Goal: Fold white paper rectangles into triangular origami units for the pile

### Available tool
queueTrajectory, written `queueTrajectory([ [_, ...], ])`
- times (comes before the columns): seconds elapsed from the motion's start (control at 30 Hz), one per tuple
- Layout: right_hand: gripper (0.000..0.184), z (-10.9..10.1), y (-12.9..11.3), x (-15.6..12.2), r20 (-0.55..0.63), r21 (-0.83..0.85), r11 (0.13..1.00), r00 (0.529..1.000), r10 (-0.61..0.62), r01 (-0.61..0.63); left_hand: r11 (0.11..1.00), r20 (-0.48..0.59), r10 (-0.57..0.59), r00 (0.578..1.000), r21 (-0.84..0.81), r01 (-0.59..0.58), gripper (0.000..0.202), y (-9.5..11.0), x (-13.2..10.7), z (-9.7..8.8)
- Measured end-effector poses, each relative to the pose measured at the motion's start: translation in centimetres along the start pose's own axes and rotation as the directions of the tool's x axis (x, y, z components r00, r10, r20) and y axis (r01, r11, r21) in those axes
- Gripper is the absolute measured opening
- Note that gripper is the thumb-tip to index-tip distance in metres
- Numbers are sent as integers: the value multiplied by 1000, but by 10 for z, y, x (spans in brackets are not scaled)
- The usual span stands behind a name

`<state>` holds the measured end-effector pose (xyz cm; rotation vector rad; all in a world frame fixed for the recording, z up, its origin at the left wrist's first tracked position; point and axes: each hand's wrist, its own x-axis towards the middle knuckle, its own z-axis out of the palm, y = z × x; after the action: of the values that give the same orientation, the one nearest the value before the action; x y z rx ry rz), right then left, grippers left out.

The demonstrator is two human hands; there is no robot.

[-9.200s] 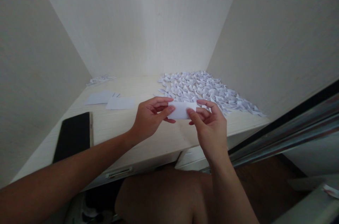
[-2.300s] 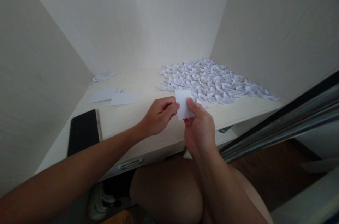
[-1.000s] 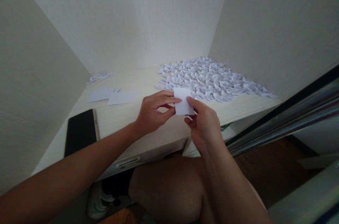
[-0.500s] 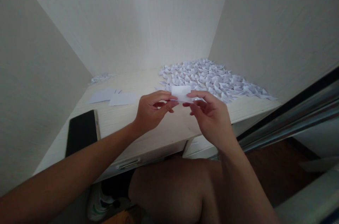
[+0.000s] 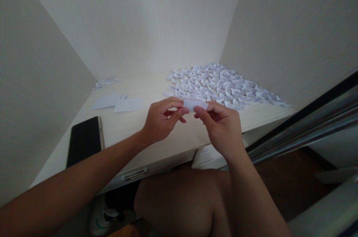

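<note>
A small folded piece of white paper [image 5: 191, 103] is held up above the desk's front part, between my two hands. My left hand [image 5: 163, 117] pinches its left end between thumb and fingers. At the right end my right hand [image 5: 222, 123] grips it, the thumb pressed flat on the near face and the fingers behind. Beyond my hands, a wide spread of small folded white paper boats [image 5: 215, 84] covers the desk's back right.
Flat white paper sheets [image 5: 128, 105] lie on the white desk [image 5: 156, 87] at left. Thin paper scraps [image 5: 107, 82] sit in the back left corner. A dark tablet-like object [image 5: 84, 140] rests near the left edge. Walls enclose the desk; a drawer handle [image 5: 134, 174] juts out below.
The paper's upper part has come down toward me, so it looks lower and narrower. My right thumb has moved from below the paper onto its near face.
</note>
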<state>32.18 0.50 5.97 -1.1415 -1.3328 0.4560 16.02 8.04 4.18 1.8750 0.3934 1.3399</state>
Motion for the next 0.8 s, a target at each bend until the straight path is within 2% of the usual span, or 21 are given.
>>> queueTrajectory([
  [0.17,23,4,0,-2,-22,-13,999,999,35,-36,991,-74,-104,992,-94,97,17,2,0,3],
  [0.33,23,7,0,-3,-19,0,995,995,96,-96,988,-129,-108,986,-122,93,28,4,1,5],
  [0.57,27,13,4,-2,-94,210,970,985,142,-120,984,-130,-103,986,-160,81,23,5,1,5],
  [0.8,38,13,2,-2,-63,260,957,986,151,-130,985,-149,-117,982,-142,96,21,8,1,6],
])
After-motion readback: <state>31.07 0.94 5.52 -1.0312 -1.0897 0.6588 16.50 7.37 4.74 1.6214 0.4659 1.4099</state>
